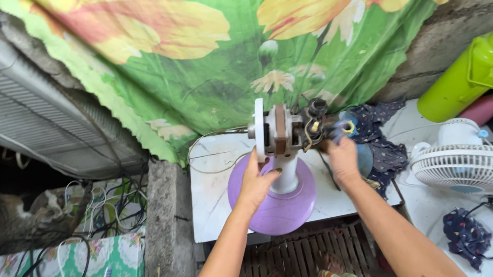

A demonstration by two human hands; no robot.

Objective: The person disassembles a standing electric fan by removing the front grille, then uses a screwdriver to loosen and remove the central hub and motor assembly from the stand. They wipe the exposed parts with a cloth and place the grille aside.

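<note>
Purple-based fan [280, 172] stands stripped on the white table [213, 199], motor [280, 129] bare at 12 o'clock.
Left hand [258, 181] grips the stiff white neck; right hand [343, 158] pinches loose wiring at 3 o'clock. Top-heavy, I judge; hold neck or base, not fragile wires.

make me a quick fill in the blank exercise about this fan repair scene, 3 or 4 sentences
1. The bare fan motor stands on a round base coloured ____.
2. The left hand grips the motor's ____ front plate.
3. The small white fan lies to the ____ of the right hand.
4. The big flask by the wall is bright ____.

Missing words: purple; white; right; green
</note>
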